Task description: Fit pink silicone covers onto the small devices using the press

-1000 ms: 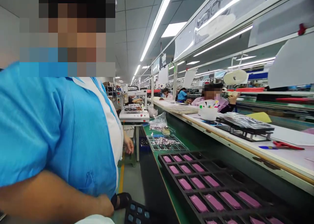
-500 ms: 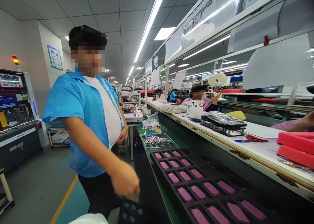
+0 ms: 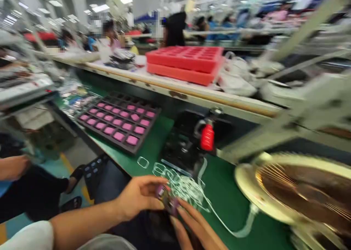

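Observation:
My left hand and my right hand meet low in the view over the green work surface. Both pinch a small purple part between their fingertips. A tangle of white strip loops lies just beyond my fingers. A black fixture with a red-handled clamp stands behind the loops. The picture is smeared by motion.
A black tray of pink parts lies to the left on the green surface. Stacked red trays sit on the raised shelf behind. A large reel of tape is at right. Another person's hand shows at far left.
The view has swung right and down, from the person in blue and the long line to my own bench. Both my hands have come into view holding the small part.

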`<state>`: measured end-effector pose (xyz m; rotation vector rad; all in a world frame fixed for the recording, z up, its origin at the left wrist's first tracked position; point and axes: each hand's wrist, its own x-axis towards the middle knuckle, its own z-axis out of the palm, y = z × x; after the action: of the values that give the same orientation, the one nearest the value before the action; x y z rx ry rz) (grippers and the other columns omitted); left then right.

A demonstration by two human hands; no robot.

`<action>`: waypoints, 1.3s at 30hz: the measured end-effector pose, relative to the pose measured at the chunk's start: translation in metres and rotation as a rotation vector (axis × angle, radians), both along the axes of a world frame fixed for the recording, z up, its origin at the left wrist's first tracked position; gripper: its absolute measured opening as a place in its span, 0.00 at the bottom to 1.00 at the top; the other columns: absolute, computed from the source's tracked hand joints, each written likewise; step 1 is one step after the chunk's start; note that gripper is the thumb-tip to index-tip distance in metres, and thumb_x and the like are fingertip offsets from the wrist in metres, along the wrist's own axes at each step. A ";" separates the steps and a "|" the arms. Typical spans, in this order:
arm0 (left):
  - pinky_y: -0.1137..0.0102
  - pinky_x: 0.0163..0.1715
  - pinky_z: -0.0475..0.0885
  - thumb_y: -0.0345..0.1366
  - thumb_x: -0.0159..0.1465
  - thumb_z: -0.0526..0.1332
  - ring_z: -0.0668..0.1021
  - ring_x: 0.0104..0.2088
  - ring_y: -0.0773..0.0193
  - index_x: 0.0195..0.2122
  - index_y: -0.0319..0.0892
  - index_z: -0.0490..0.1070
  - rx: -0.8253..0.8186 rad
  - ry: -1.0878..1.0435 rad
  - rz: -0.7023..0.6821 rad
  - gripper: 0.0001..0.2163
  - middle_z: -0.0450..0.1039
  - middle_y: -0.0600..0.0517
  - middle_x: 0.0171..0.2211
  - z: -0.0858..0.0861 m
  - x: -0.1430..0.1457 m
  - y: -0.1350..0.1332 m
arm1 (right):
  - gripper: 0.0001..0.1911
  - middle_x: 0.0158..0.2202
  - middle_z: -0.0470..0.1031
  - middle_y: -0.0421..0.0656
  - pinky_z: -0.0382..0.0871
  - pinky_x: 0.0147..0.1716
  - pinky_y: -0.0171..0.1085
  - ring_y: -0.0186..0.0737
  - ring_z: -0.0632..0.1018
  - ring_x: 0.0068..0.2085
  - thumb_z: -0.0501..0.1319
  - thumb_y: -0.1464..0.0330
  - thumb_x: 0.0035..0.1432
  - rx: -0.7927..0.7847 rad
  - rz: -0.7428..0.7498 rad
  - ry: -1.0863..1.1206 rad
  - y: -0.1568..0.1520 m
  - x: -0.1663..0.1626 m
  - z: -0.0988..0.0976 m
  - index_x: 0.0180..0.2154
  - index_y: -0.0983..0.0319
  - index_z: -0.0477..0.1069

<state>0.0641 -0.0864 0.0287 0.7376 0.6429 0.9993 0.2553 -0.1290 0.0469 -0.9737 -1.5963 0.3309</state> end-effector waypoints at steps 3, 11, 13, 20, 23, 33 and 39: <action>0.62 0.51 0.80 0.31 0.47 0.85 0.84 0.48 0.54 0.48 0.46 0.87 0.055 0.052 0.020 0.25 0.83 0.46 0.48 0.005 0.005 -0.001 | 0.14 0.53 0.83 0.49 0.85 0.43 0.35 0.45 0.88 0.46 0.68 0.74 0.69 -0.051 0.003 -0.175 -0.016 0.010 0.003 0.54 0.59 0.81; 0.65 0.51 0.81 0.29 0.46 0.85 0.84 0.51 0.56 0.46 0.51 0.87 0.211 0.008 0.025 0.26 0.81 0.47 0.50 0.012 -0.007 0.004 | 0.19 0.58 0.81 0.51 0.85 0.42 0.36 0.45 0.87 0.51 0.65 0.74 0.72 -0.044 0.029 -0.253 -0.011 0.001 0.002 0.60 0.55 0.78; 0.66 0.49 0.81 0.26 0.46 0.85 0.84 0.50 0.57 0.46 0.51 0.87 0.211 -0.020 0.020 0.26 0.81 0.47 0.50 0.009 -0.006 0.005 | 0.20 0.59 0.80 0.52 0.84 0.41 0.36 0.45 0.86 0.51 0.65 0.75 0.72 -0.030 0.049 -0.281 -0.010 0.002 -0.001 0.61 0.55 0.77; 0.66 0.47 0.83 0.22 0.45 0.84 0.85 0.48 0.58 0.46 0.51 0.87 0.193 -0.030 0.007 0.28 0.80 0.48 0.51 0.010 -0.011 0.007 | 0.20 0.61 0.79 0.55 0.82 0.37 0.35 0.41 0.87 0.45 0.63 0.76 0.73 0.010 0.075 -0.337 -0.004 0.003 -0.005 0.61 0.57 0.78; 0.67 0.46 0.83 0.24 0.44 0.84 0.85 0.48 0.58 0.46 0.52 0.87 0.186 -0.019 0.013 0.28 0.80 0.48 0.51 0.008 -0.011 0.008 | 0.21 0.63 0.77 0.54 0.83 0.37 0.35 0.42 0.87 0.45 0.61 0.74 0.75 0.016 0.075 -0.381 -0.004 0.001 -0.009 0.64 0.56 0.75; 0.61 0.60 0.77 0.40 0.59 0.79 0.81 0.57 0.52 0.53 0.49 0.86 0.192 0.144 0.108 0.20 0.78 0.42 0.58 0.010 -0.006 0.006 | 0.29 0.64 0.75 0.57 0.81 0.34 0.35 0.41 0.88 0.40 0.60 0.77 0.74 0.071 -0.106 -0.390 0.001 -0.023 -0.035 0.72 0.56 0.66; 0.63 0.49 0.81 0.47 0.67 0.72 0.86 0.42 0.58 0.51 0.46 0.85 -0.071 0.136 0.272 0.15 0.86 0.46 0.44 0.013 0.002 0.007 | 0.20 0.59 0.79 0.56 0.84 0.45 0.42 0.50 0.85 0.53 0.65 0.69 0.73 -0.068 -0.167 -0.205 0.016 -0.037 -0.033 0.64 0.61 0.71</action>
<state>0.0663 -0.0797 0.0415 0.6707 0.9105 1.1747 0.2186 -0.1131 0.0136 -1.2167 -1.6828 0.1751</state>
